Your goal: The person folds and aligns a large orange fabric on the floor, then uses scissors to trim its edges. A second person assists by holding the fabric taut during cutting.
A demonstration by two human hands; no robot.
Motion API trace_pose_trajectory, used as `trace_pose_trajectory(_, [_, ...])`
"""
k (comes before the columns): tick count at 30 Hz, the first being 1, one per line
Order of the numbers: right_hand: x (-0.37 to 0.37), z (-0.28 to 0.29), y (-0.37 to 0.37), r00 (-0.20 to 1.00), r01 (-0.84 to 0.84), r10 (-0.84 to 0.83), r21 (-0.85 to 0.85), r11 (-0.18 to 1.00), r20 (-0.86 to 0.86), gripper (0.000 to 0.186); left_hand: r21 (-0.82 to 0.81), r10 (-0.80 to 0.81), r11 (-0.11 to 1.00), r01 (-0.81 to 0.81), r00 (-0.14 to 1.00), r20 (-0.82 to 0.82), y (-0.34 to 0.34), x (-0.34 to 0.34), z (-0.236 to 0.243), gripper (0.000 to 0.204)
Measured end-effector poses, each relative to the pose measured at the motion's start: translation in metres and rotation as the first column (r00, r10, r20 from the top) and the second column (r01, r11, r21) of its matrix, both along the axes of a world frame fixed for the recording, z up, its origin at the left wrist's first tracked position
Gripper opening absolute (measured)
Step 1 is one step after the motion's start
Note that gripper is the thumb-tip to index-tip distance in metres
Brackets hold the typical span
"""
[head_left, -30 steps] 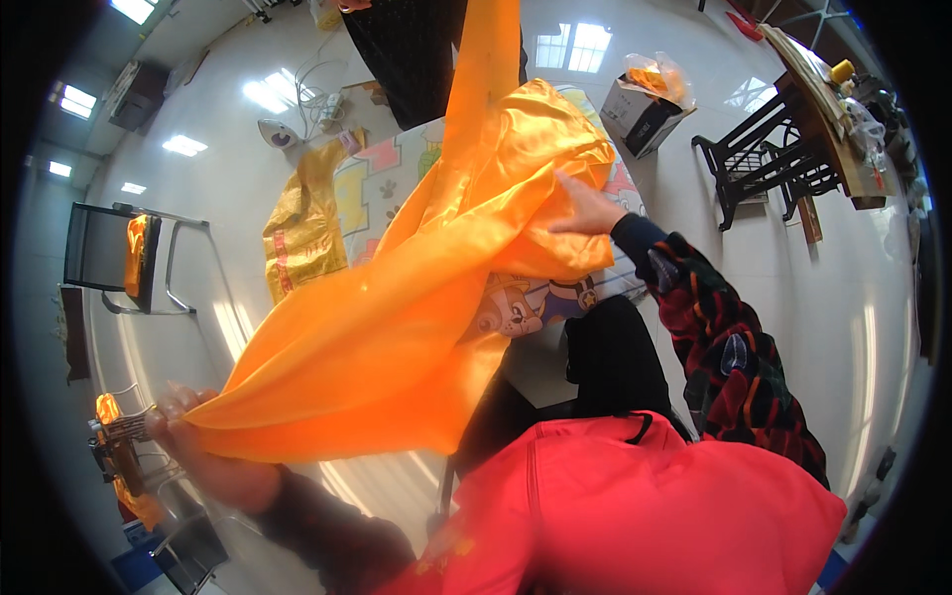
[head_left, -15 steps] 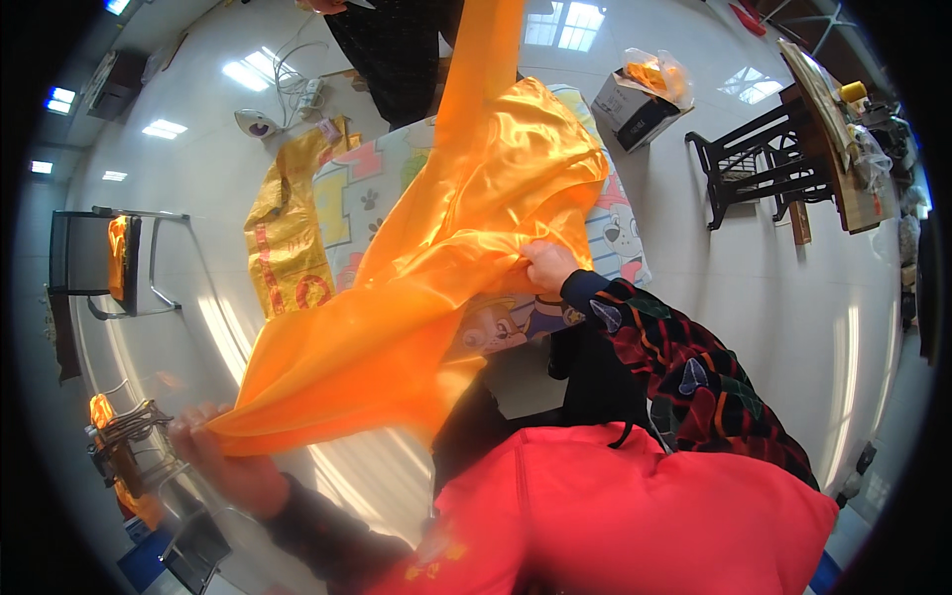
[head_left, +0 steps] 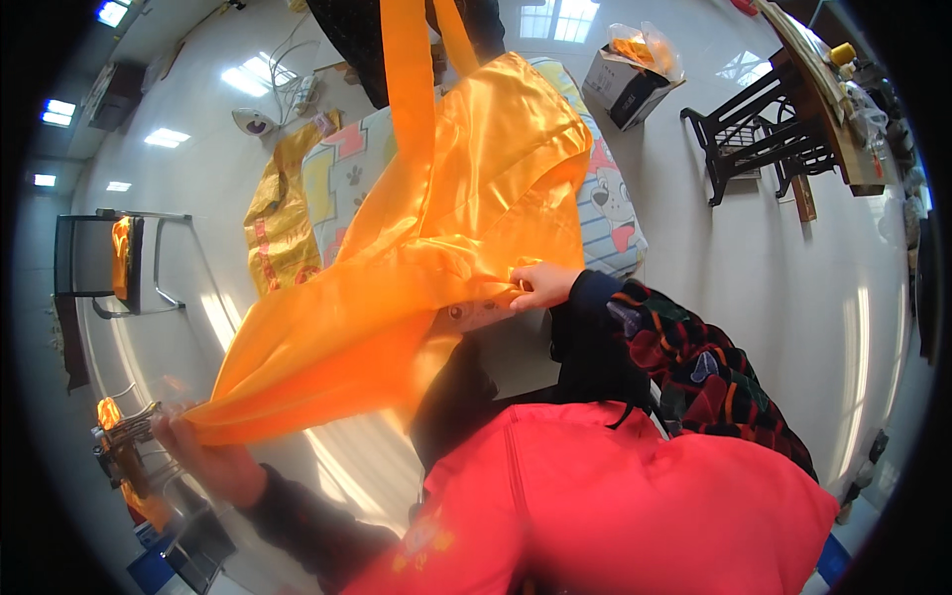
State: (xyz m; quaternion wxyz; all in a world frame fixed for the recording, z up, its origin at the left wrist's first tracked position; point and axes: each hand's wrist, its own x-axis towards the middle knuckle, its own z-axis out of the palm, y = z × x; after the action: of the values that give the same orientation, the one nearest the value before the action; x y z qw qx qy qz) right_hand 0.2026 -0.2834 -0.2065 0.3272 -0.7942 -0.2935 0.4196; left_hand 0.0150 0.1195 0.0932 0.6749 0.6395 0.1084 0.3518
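Note:
A large piece of shiny orange satin fabric (head_left: 486, 169) spreads over a low table with a cartoon-print cover (head_left: 610, 203). Far out at the lower left, my left hand (head_left: 203, 456) grips a corner of the fabric and pulls it taut. It looks blurred, with fingers closed on the edge. My right hand (head_left: 543, 286) pinches the near edge, where the cloth bunches into folds. From the far side, two long orange strips run up toward a person in dark clothes (head_left: 362, 40); their ends leave the picture.
A yellow woven sack (head_left: 283, 213) lies at the table's left side. Beyond it are a power strip with cables (head_left: 297, 91) and a white device (head_left: 254, 122). An open carton (head_left: 625, 87) stands far right, near a black-framed table (head_left: 754, 139). At left stands a chair (head_left: 94, 263).
My right hand has moved slightly left and nearer, drawing the fabric edge along. My left hand has shifted a little farther left. The far orange band now shows as two separate strips.

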Motion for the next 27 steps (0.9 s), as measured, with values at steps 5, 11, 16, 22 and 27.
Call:
trace_pose_trajectory(5, [0.026, -0.003, -0.017, 0.926, 0.352, -0.346, -0.009, 0.936, 0.153, 0.057, -0.043, 0.218, 0.975, -0.217, 0.976, 0.007, 0.014, -0.044, -0.014, 0.013])
trace_pose_trajectory(11, [0.007, -0.020, 0.012, 0.701, 0.453, -0.306, -0.071, 0.889, 0.644, 0.045, -0.042, 0.262, 0.964, -0.262, 0.965, 0.006, 0.038, -0.095, -0.026, 0.017])
trace_pose_trajectory(16, [-0.003, -0.025, 0.029, 0.938, 0.037, 0.065, -0.286, 0.958, 0.340, 0.036, -0.074, 0.302, 0.950, -0.303, 0.953, -0.017, 0.054, -0.122, -0.046, 0.019])
trace_pose_trajectory(22, [0.007, -0.021, 0.047, 0.697, 0.265, -0.233, 0.059, 0.963, 0.678, 0.039, -0.181, 0.364, 0.911, -0.372, 0.928, -0.076, 0.054, -0.140, -0.057, 0.019])
trace_pose_trajectory(27, [0.003, -0.008, 0.084, 0.645, 0.144, -0.043, -0.067, 0.987, 0.763, 0.033, -0.193, 0.213, 0.957, -0.215, 0.977, -0.030, 0.037, -0.139, -0.053, 0.018])
